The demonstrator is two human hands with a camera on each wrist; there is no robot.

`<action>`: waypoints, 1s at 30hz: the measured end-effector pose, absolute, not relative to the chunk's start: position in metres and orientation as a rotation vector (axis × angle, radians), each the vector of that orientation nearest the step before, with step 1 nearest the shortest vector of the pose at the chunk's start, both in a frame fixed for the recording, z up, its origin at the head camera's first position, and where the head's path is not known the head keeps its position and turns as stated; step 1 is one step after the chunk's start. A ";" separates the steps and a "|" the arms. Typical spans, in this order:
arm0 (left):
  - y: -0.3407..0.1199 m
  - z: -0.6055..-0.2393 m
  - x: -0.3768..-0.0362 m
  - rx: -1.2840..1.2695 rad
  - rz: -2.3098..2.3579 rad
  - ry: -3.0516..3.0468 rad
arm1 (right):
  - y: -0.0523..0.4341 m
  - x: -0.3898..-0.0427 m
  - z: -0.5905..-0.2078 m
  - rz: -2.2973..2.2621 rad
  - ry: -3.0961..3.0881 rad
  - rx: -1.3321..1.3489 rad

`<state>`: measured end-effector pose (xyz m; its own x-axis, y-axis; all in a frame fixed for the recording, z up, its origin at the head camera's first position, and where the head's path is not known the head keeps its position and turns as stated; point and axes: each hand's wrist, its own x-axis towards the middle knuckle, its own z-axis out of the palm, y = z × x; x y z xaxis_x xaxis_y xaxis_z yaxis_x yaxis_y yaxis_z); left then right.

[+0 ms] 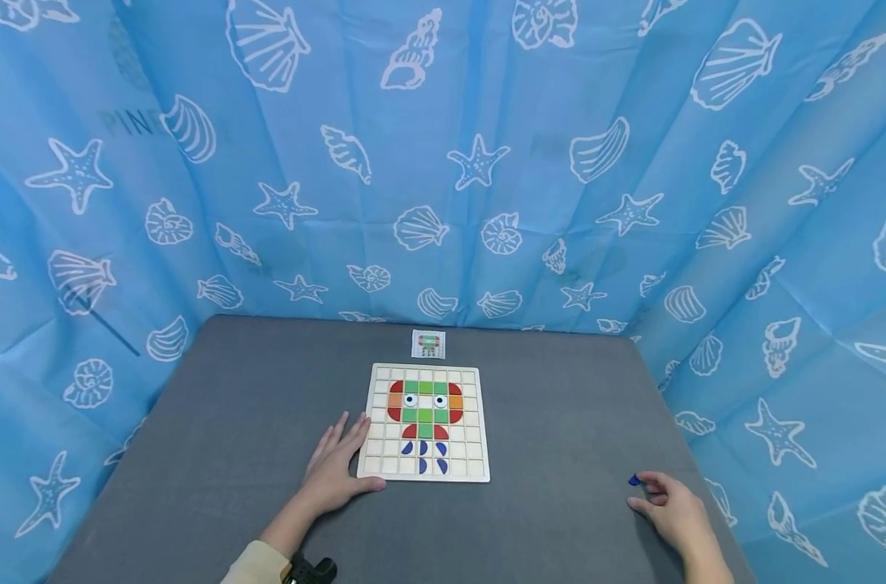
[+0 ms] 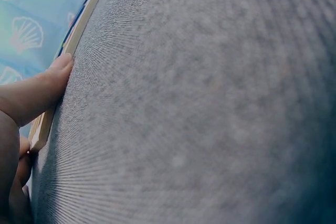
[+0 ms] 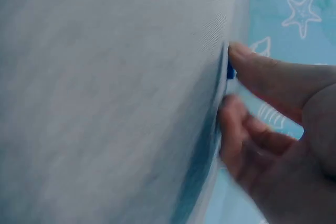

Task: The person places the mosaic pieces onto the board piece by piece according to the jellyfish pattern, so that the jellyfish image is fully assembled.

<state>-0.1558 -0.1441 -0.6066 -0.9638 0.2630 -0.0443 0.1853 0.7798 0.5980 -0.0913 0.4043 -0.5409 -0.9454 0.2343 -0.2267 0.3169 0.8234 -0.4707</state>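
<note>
A square board (image 1: 478, 454) with a grid of cells lies in the middle of the grey table. Red, green and orange tiles, two eye tiles and several blue curved pieces (image 1: 423, 465) form a figure on it. My left hand (image 1: 331, 478) rests at the board's left side, fingers spread along the edge and thumb at the near left corner. In the left wrist view the thumb (image 2: 39, 88) touches the board's rim. Far to the right, my right hand (image 1: 673, 509) has a small blue piece (image 1: 634, 479) at its index fingertip, with the thumb apart from it.
A small picture card (image 1: 428, 355) showing a similar coloured figure lies behind the board. Blue curtains (image 1: 472, 203) with white shell prints hang along the back and sides of the grey table (image 1: 560, 405). A dark strap shows at my left wrist.
</note>
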 end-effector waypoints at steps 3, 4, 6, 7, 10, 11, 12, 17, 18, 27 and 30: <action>-0.146 -0.606 -0.156 0.366 0.932 2.855 | 0.402 -0.090 -0.543 -0.821 2.850 0.407; -0.146 -0.606 -0.156 0.370 0.935 2.854 | 0.401 -0.090 -0.543 -0.831 2.859 0.408; -0.146 -0.606 -0.156 0.375 0.940 2.851 | 0.399 -0.092 -0.544 -0.827 2.885 0.444; -0.146 -0.606 -0.156 0.376 0.948 2.849 | 0.397 -0.095 -0.545 -0.815 2.897 0.475; -0.145 -0.606 -0.156 0.372 0.955 2.846 | 0.394 -0.103 -0.546 -0.781 2.913 0.551; -0.145 -0.606 -0.156 0.369 0.948 2.850 | 0.393 -0.106 -0.547 -0.762 2.911 0.571; -0.145 -0.607 -0.156 0.367 0.937 2.852 | 0.391 -0.109 -0.548 -0.741 2.908 0.585; -0.144 -0.606 -0.156 0.361 0.912 2.841 | 0.382 -0.118 -0.550 -0.702 2.894 0.622; -0.144 -0.605 -0.156 0.361 0.916 2.835 | 0.380 -0.119 -0.550 -0.699 2.895 0.637; -0.144 -0.603 -0.155 0.344 0.924 2.835 | 0.357 -0.119 -0.542 -0.760 2.919 0.487; -0.143 -0.603 -0.156 0.340 0.923 2.837 | 0.339 -0.120 -0.540 -0.827 2.982 0.408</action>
<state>-0.1556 -0.1434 -0.6032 -0.9647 0.2559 -0.0619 0.1705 0.7865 0.5936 -0.1203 0.3387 -0.5402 -0.9657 0.2441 -0.0887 0.2550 0.8256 -0.5034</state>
